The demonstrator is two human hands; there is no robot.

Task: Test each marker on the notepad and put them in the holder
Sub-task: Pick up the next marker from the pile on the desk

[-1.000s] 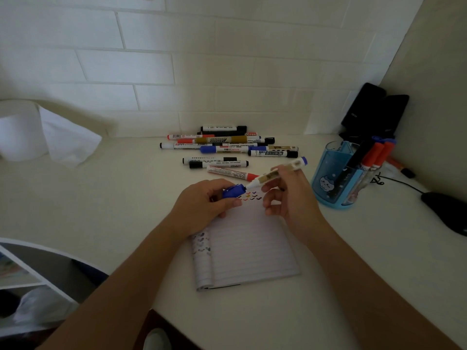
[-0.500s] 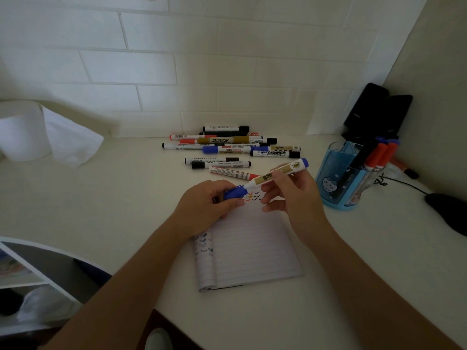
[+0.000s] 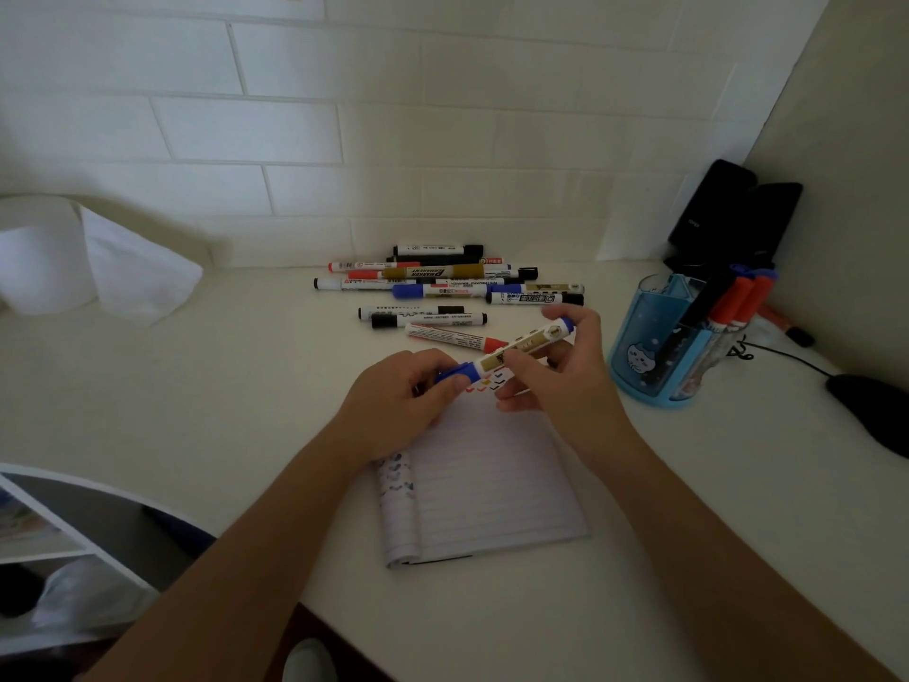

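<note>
A blue marker point(image 3: 529, 343) with a white and gold label is held slanted above the top of the lined notepad point(image 3: 492, 489). My right hand point(image 3: 560, 376) grips its barrel. My left hand point(image 3: 398, 401) pinches its blue cap point(image 3: 455, 372), which sits on the marker's lower end. Small coloured test marks point(image 3: 487, 384) show on the notepad's top line. Several loose markers point(image 3: 452, 287) lie in a pile behind the pad, and a red one point(image 3: 452, 337) lies nearest. The blue holder point(image 3: 644, 356) at the right holds several markers.
A paper roll point(image 3: 44, 253) with a loose sheet stands at the far left. Black objects point(image 3: 728, 219) lean in the right corner, and a black mouse point(image 3: 870, 411) with its cable lies at the right edge. A white shelf point(image 3: 59, 524) is below the desk's left edge.
The cap was apart from the marker in my left hand; both hands have brought the cap and the marker's tip together, and the cap now sits on the tip.
</note>
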